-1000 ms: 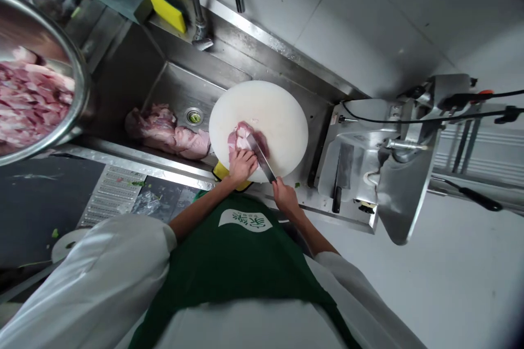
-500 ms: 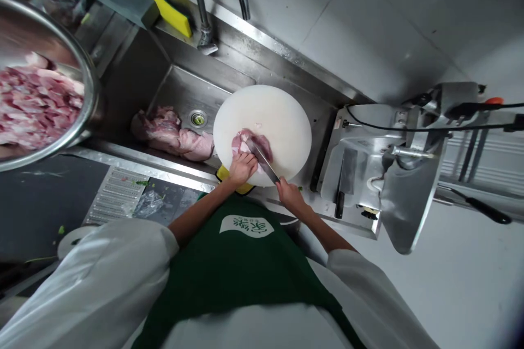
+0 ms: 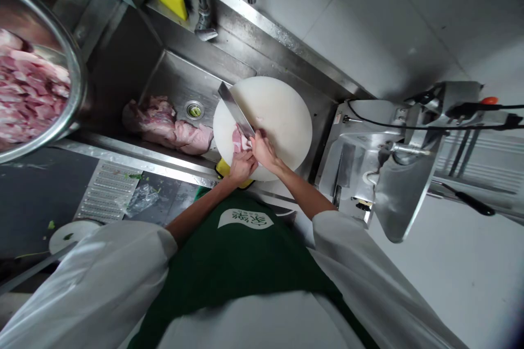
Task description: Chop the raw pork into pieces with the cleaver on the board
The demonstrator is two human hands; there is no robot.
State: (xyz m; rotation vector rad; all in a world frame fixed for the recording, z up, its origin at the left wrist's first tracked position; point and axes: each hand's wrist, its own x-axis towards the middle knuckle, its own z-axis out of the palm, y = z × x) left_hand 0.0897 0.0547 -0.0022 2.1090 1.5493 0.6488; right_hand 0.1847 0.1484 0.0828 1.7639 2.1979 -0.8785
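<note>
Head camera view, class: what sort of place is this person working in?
Probably a commercial kitchen's meat-prep area: a steel sink holding raw meat, a big metal bowl of cut meat, and a meat slicer beside the cutting board.

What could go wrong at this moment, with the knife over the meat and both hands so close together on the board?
1. The left hand rests on the meat right beside the right hand gripping the knife; a slip might nick the fingers.
2. The round cutting board sits across the sink edge on a yellow pad, so pressure could perhaps tip or shift it.
3. The blade points toward the sink, where more raw meat lies; cut pieces could slide off there.
</note>
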